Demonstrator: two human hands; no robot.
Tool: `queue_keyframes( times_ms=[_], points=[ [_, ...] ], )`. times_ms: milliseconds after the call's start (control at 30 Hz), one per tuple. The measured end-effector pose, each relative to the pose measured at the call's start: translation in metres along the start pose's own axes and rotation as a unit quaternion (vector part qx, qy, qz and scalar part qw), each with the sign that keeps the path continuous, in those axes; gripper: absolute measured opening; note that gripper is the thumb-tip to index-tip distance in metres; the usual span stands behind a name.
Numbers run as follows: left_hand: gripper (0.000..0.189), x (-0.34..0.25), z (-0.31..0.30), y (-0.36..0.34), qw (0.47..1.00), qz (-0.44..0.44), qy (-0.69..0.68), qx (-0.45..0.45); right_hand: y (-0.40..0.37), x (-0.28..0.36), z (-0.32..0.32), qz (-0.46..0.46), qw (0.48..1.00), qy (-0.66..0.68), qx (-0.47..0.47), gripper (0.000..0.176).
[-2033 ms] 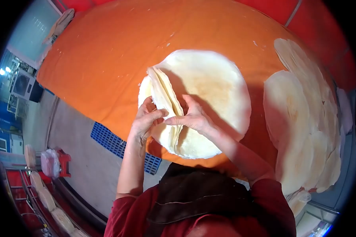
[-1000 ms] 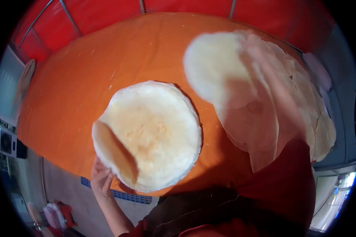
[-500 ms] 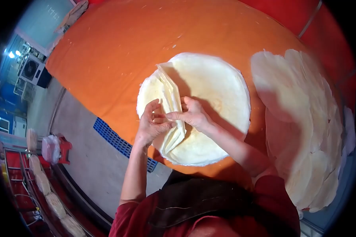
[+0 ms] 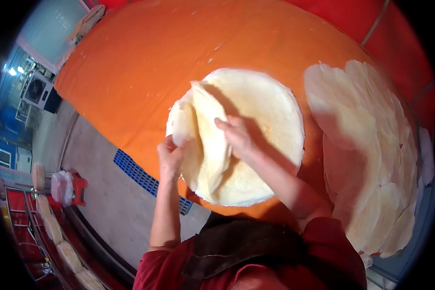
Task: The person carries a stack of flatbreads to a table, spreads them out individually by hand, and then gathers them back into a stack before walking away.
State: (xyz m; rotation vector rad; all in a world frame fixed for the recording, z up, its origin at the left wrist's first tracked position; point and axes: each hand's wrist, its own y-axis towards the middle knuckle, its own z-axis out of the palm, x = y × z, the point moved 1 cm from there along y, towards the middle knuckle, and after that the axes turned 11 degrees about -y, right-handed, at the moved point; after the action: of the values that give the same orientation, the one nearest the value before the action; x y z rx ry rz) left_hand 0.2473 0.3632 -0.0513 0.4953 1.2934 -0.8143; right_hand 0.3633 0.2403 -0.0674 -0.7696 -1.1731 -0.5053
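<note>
A stack of thin, pale round flatbread sheets [image 4: 273, 111] lies in front of me. Over its left part stands a folded bundle of sheets [image 4: 210, 121], raised and partly opened out. My right hand [image 4: 238, 135] grips the bundle's right side, thumb on top and fingers tucked behind. At the stack's left edge my left hand [image 4: 170, 157] is closed in a pinch on the rim of a sheet [image 4: 187, 159], which blurs near the fingertips. How many layers each hand holds is hidden.
The stack rests on an orange cloth-covered table [image 4: 130, 82]. Many overlapping pale sheets [image 4: 372, 159] lie to the right. Below the table's left edge is a blue plastic grate [image 4: 140, 166]. A red stool [image 4: 78, 188] and a rack with long pale pieces [image 4: 67, 253] stand at lower left.
My hands, close together at the narrow folded bundle before, have moved apart. The left went left to the rim, the right slightly up, and the bundle has spread wider.
</note>
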Motion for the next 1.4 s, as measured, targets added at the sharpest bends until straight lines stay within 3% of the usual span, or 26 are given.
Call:
queue_keyframes(
  times_ms=[67,200,267,333,367,467,500,533,600,633,667,700,767,933,1067,1167,1200,1267,1300,1333,1400],
  points=[
    [0.019,-0.010,0.000,-0.002,0.997,-0.046,-0.055,-0.013,0.000,0.021,-0.017,0.008,0.998,0.022,0.060,0.038],
    [0.038,-0.021,0.021,-0.004,0.998,-0.035,0.039,0.021,0.001,0.008,-0.001,0.001,0.996,0.040,0.080,0.051],
    [0.044,-0.025,0.034,-0.008,0.997,0.020,0.052,0.054,-0.002,0.011,0.008,0.058,0.994,0.070,0.059,0.048],
    [0.043,-0.037,0.039,-0.010,0.997,-0.010,0.040,0.062,-0.008,0.019,0.015,0.117,0.984,0.118,0.059,0.047],
    [0.040,-0.035,0.036,-0.008,0.997,-0.015,0.046,0.061,-0.009,0.020,0.018,0.121,0.980,0.148,0.051,0.038],
    [0.033,-0.024,0.016,0.001,0.996,-0.020,0.060,0.059,0.004,-0.005,0.015,0.057,0.995,-0.049,0.066,0.027],
    [0.031,-0.018,0.004,0.005,0.996,-0.017,0.064,0.056,0.004,-0.010,0.013,-0.009,0.980,-0.194,0.041,0.021],
    [0.030,-0.016,-0.002,0.005,0.996,-0.015,0.069,0.055,-0.001,-0.008,0.014,-0.038,0.972,-0.232,0.027,0.022],
    [0.024,-0.017,-0.004,0.007,0.999,-0.010,-0.028,0.021,0.001,-0.013,-0.001,-0.028,0.996,-0.086,0.022,0.021],
    [0.023,-0.008,-0.026,0.014,0.997,-0.072,-0.033,0.024,0.000,-0.003,-0.017,-0.007,0.994,0.109,0.022,0.022],
    [0.030,0.004,-0.053,0.026,0.989,-0.143,-0.023,0.040,-0.005,0.020,-0.043,0.034,0.988,0.150,0.001,0.021],
    [0.038,-0.001,-0.040,0.018,0.985,-0.108,-0.125,0.043,-0.011,0.045,-0.070,0.055,0.986,0.155,-0.024,0.020],
    [0.045,0.005,-0.044,0.015,0.978,-0.132,-0.157,0.037,-0.022,0.106,-0.125,0.010,0.994,0.095,-0.048,0.019],
    [0.044,0.009,-0.043,0.014,0.966,-0.151,-0.195,0.077,-0.031,0.261,-0.219,-0.153,0.982,-0.082,-0.073,0.017],
    [0.042,0.009,-0.039,0.013,0.969,-0.144,-0.188,0.074,-0.033,0.356,-0.286,-0.281,0.953,-0.091,-0.067,0.015],
    [0.040,0.010,-0.041,0.014,0.971,-0.126,-0.192,0.068,-0.044,0.379,-0.360,-0.329,0.935,-0.065,-0.111,0.015],
    [0.037,0.012,-0.044,0.014,0.967,-0.132,-0.200,0.090,-0.049,0.375,-0.390,-0.318,0.933,-0.052,-0.160,0.015],
    [0.033,0.014,-0.053,0.015,0.958,-0.141,-0.214,0.131,-0.050,0.344,-0.443,-0.224,0.906,-0.039,-0.357,0.027],
    [0.037,0.012,-0.052,0.012,0.947,-0.156,-0.260,0.102,-0.049,0.319,-0.472,-0.180,0.896,-0.070,-0.399,0.025],
    [0.042,0.010,-0.050,0.009,0.934,-0.170,-0.306,0.074,-0.054,0.282,-0.499,-0.111,0.874,-0.153,-0.449,0.023],
    [0.053,-0.001,-0.037,0.001,0.910,-0.182,-0.369,0.044,-0.068,0.215,-0.526,0.074,0.766,-0.392,-0.505,0.019]
  ],
)
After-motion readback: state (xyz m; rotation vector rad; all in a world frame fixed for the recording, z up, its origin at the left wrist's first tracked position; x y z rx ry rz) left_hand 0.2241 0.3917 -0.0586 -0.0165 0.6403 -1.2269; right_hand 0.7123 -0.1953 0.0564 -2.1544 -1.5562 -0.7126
